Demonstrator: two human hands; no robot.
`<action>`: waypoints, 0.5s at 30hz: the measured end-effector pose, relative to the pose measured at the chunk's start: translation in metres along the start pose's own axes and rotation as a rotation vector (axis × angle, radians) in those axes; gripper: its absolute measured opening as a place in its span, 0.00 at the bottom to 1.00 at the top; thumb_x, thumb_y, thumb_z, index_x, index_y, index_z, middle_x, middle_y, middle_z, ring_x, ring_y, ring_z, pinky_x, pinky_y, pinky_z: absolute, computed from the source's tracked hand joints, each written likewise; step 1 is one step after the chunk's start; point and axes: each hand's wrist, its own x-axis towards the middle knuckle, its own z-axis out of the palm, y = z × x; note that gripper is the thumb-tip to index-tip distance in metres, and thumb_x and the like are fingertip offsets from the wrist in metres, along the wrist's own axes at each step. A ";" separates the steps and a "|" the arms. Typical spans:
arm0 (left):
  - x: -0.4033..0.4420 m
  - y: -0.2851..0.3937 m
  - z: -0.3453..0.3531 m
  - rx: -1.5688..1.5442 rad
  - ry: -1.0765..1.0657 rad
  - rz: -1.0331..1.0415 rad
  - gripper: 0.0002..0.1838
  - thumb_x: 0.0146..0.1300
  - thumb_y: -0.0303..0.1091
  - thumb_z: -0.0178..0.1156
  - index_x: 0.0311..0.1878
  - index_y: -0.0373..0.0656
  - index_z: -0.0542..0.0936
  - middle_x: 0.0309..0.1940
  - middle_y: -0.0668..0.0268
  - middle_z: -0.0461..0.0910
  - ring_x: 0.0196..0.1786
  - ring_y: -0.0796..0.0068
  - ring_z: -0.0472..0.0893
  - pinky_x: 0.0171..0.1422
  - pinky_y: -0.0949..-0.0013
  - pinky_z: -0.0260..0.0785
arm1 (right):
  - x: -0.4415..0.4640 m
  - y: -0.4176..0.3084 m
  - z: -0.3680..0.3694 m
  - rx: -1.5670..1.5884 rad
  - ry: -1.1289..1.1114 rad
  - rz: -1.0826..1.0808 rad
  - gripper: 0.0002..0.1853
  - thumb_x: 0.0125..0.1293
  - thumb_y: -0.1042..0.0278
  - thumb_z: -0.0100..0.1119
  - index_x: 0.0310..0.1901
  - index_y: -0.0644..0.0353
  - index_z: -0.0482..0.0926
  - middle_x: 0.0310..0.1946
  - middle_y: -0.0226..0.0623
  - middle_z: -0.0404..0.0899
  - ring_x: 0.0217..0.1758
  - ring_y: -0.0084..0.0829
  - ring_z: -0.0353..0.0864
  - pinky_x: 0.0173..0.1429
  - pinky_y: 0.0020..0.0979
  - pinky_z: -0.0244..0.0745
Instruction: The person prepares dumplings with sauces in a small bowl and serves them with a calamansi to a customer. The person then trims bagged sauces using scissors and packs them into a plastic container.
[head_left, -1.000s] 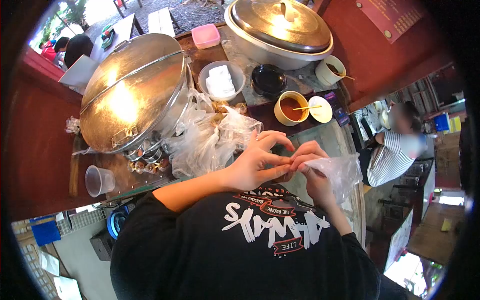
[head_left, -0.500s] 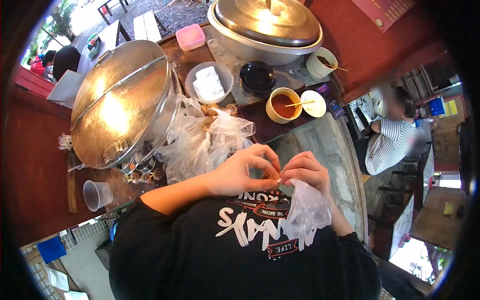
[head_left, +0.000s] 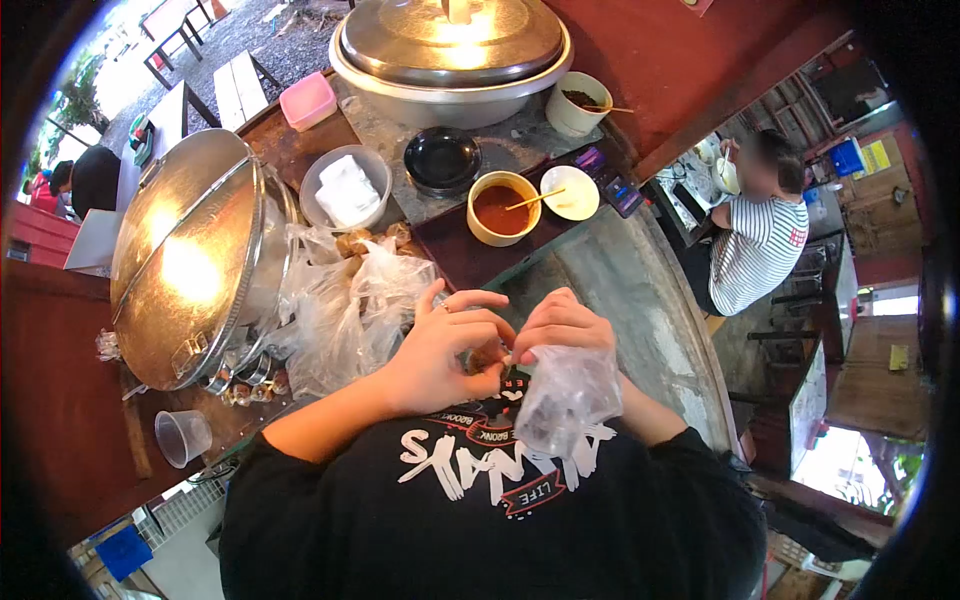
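Note:
In front of the black shirt my two hands meet at the fingertips. My right hand [head_left: 565, 330] is closed on a clear plastic bag [head_left: 567, 395], which hangs below its fingers. My left hand [head_left: 450, 345] has thumb and forefinger pinched together beside the bag's end, and what they hold is too small to make out. Beyond my left hand lies a heap of clear plastic bags [head_left: 345, 315] with brown items among them. A cup of red sauce [head_left: 502, 208] with a yellow spoon stands past the hands, next to a white lid [head_left: 570, 194].
Large metal pots [head_left: 185, 260] [head_left: 450, 60] stand on the counter at left and back. Between them are a pink container [head_left: 308, 101], a bowl with white tissues [head_left: 346, 190] and black plates [head_left: 442, 160]. A clear cup [head_left: 183, 438] is at lower left. A person in stripes [head_left: 757, 245] sits at right.
The view has shifted, so the counter objects appear further left. The bag, earlier stretched out to the right, now hangs below my right hand. My hands remain together.

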 end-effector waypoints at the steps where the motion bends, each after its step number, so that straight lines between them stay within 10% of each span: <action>1: 0.003 -0.002 0.004 0.012 0.002 -0.017 0.06 0.45 0.31 0.66 0.25 0.50 0.76 0.39 0.81 0.79 0.64 0.70 0.69 0.68 0.36 0.39 | 0.001 0.004 -0.003 0.010 0.004 -0.010 0.08 0.45 0.68 0.67 0.29 0.56 0.82 0.27 0.30 0.78 0.34 0.30 0.78 0.42 0.31 0.65; 9: 0.039 -0.070 0.040 0.086 0.636 -0.332 0.04 0.52 0.27 0.65 0.32 0.42 0.82 0.33 0.62 0.77 0.40 0.64 0.76 0.47 0.66 0.67 | 0.009 0.091 -0.062 -0.041 0.050 0.313 0.07 0.58 0.76 0.62 0.39 0.60 0.81 0.35 0.37 0.81 0.34 0.28 0.79 0.39 0.27 0.73; 15: 0.057 -0.109 0.047 0.312 0.811 -0.609 0.06 0.56 0.27 0.61 0.36 0.37 0.82 0.27 0.59 0.76 0.33 0.62 0.77 0.40 0.65 0.70 | -0.035 0.270 -0.116 -0.279 0.296 0.829 0.12 0.63 0.67 0.58 0.42 0.66 0.79 0.32 0.48 0.83 0.34 0.39 0.84 0.41 0.35 0.75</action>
